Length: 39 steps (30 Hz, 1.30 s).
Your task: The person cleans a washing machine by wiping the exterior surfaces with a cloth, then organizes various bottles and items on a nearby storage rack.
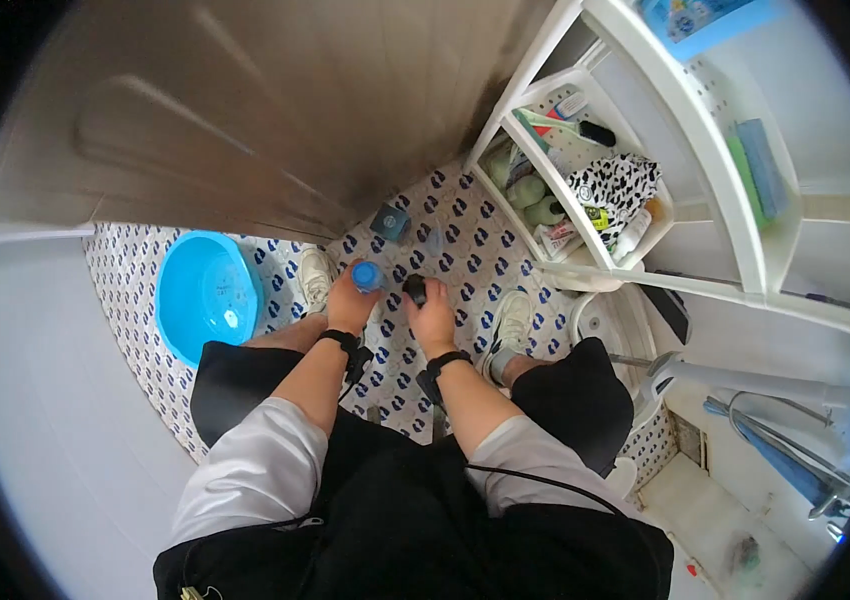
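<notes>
My left hand [348, 305] is closed round a small round blue container [367, 275], seen from above; its exact kind does not show. Beside it, my right hand [432, 320] grips a small black object [414, 289], perhaps a lid or knob, too small to make out. The two held things are apart, above the floor between my shoes. Just beyond them, a dark teal box [390, 224] rests on the patterned floor [465, 235]. A wide blue basin [207, 300] stands to the left of my left shoe [316, 277].
A brown panel [275, 120] rises at the far side. On the right, a white shelf unit [535, 210] holds brushes, bottles and a spotted cloth [617, 190]. A white round-rimmed fixture [593, 322] sits beyond my right shoe [513, 325], near a grey pipe [775, 385].
</notes>
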Motion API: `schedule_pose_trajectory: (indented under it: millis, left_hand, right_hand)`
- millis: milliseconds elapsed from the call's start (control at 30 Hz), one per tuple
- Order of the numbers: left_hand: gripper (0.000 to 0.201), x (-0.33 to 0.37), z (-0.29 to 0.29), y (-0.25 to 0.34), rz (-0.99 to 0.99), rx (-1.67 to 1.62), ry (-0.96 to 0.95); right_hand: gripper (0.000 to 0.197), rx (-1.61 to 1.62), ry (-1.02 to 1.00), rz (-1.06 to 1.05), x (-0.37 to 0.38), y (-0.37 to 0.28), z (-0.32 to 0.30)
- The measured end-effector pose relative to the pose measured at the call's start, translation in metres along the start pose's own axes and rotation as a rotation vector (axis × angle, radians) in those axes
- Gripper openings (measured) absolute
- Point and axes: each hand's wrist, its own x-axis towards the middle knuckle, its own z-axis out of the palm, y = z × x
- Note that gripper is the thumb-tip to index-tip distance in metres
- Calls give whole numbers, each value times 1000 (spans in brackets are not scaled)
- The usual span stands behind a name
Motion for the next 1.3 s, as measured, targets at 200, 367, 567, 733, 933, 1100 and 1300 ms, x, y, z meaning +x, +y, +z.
schedule_pose_trajectory:
  millis: [200, 367, 567, 733, 933, 1100, 1300]
  left_hand:
    - [70, 14, 15, -45, -34, 41, -20]
    - [71, 25, 23, -59, 9, 108, 7]
    - [79, 39, 24, -68, -83, -101, -16]
    - [103, 34, 15, -65, -146, 49, 4]
    - [42, 6, -7, 1, -175, 401, -653]
    - [32, -43, -85, 152, 181, 245, -327]
    - [38, -35, -120, 193, 303, -170, -243]
  right_hand:
    - [46, 91, -55, -42, 21, -5, 38]
    - [49, 9, -155, -70, 41, -13, 50]
    - [60, -65, -274, 6, 45, -15, 41]
    - [90, -29, -358, -131, 36, -17, 19]
    - [64, -279, -671, -4, 34, -26, -52]
    - [48, -15, -441, -93, 48, -122, -212]
    - [22, 510, 439, -283, 91, -284, -394]
